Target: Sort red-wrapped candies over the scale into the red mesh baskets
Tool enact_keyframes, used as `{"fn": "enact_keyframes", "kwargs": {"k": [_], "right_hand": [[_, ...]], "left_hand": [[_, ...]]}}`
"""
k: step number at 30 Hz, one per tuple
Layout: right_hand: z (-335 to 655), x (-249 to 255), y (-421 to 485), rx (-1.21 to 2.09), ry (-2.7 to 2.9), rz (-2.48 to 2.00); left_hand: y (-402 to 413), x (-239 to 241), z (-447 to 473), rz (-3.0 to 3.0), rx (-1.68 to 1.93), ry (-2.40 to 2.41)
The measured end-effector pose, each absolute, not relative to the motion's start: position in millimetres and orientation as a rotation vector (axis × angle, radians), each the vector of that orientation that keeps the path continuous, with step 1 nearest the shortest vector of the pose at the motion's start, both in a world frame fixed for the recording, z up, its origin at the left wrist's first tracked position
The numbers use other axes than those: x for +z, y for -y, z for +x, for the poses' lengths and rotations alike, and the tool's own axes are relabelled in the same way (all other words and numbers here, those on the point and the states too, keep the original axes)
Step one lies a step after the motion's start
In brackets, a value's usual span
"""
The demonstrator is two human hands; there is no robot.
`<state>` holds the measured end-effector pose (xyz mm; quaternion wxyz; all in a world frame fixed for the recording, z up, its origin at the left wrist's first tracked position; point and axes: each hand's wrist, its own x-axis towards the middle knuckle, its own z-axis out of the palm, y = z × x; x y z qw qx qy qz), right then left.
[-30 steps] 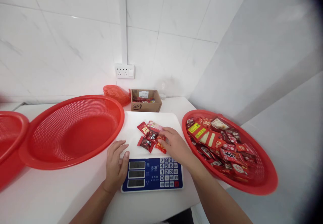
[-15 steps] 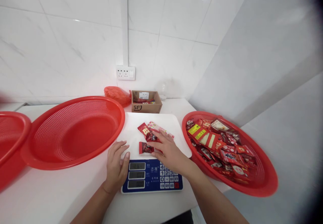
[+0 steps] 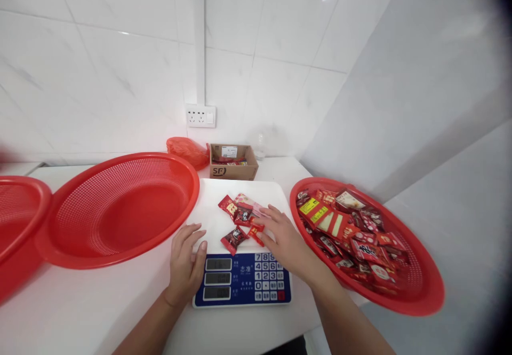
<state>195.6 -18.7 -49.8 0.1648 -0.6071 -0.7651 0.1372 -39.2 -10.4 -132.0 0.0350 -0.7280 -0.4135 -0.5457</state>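
A digital scale [image 3: 240, 283] with a white platter [image 3: 208, 211] and a blue keypad panel sits in front of me. Several red-wrapped candies [image 3: 239, 217] lie on the platter. My right hand [image 3: 285, 240] rests flat on the platter's right side, fingers spread, fingertips touching the candies. One dark red candy [image 3: 234, 239] lies apart near the front edge. My left hand [image 3: 184, 261] lies open on the scale's left front corner, beside the displays.
A red mesh basket [image 3: 420, 291] full of wrapped sweets stands at the right. An empty red mesh basket [image 3: 116, 211] sits at the left, another red basket [image 3: 16, 211] at the far left edge. A small cardboard box [image 3: 232, 163] and a red plastic bag [image 3: 187, 150] sit by the tiled wall.
My right hand swept left over the candies and has drawn back to the right. The candies have shifted, one now lying alone near the front. My left hand stayed put.
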Motion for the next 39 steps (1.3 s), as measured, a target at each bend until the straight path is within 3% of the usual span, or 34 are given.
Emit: {"fn": "enact_keyframes", "kwargs": {"k": [9, 24, 39], "right_hand": [[201, -50, 32, 0.382, 2.185, -1.747], [150, -49, -21, 0.363, 2.32, -1.704], [199, -47, 26, 0.384, 2.205, -1.806]], "left_hand": [[11, -133, -39, -2.238, -1.684, 1.279], [12, -129, -38, -2.225, -1.67, 1.274], [11, -132, -39, -2.24, -1.677, 1.293]]}}
